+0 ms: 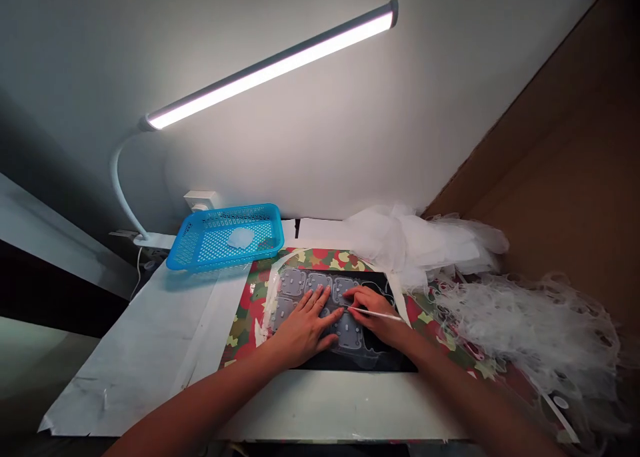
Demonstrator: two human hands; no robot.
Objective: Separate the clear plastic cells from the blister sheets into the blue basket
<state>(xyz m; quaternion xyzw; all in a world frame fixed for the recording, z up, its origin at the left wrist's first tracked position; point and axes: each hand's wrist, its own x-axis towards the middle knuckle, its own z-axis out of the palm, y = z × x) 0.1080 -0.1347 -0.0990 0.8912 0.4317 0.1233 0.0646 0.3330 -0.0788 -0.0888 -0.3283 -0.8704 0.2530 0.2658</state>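
Observation:
My left hand (311,324) lies with fingers spread on a translucent sheet (349,330) patterned with rounded, panel-like shapes and small raised dots. The sheet rests on a black board (385,362). Pinched in my right hand (373,314) is a thin white pen-like tool (380,315), its working end close to my left thumb and forefinger, over the sheet. What kind of tip it has is too small to tell. Thin clear strips (373,352) of trimmed sheet curl along the right side of the patterned shapes.
A blue perforated basket (175,250) holding a translucent piece (241,238) stands at the back left. Stacked filmy white sheets (425,240) and a tangled heap of clear scraps (535,330) lie on the right. A lit lamp bar (275,67) hangs above; a cardboard wall (565,157) bounds the right.

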